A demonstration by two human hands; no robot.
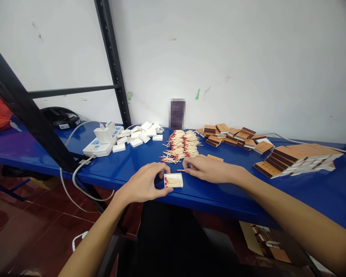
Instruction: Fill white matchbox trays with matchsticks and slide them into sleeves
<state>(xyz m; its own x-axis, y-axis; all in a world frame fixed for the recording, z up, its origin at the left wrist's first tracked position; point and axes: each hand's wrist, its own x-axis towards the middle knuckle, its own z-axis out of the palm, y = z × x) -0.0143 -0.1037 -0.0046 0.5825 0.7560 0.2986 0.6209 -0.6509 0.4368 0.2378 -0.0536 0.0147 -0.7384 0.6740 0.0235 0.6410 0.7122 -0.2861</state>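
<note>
Near the front edge of the blue table lies a small white matchbox tray with several red-headed matches inside. My left hand curls around the tray's left end, thumb at the near side and index finger at the far side. Just right of the tray, my right hand pinches a single match by its plain end, its red head pointing left. Behind both hands spreads a large pile of loose matches with red heads.
White trays lie heaped at the back left, beside a power strip with cables. Brown matchbox sleeves are scattered at the back right. Stacked matchboxes stand at the right. A black metal post rises at the left.
</note>
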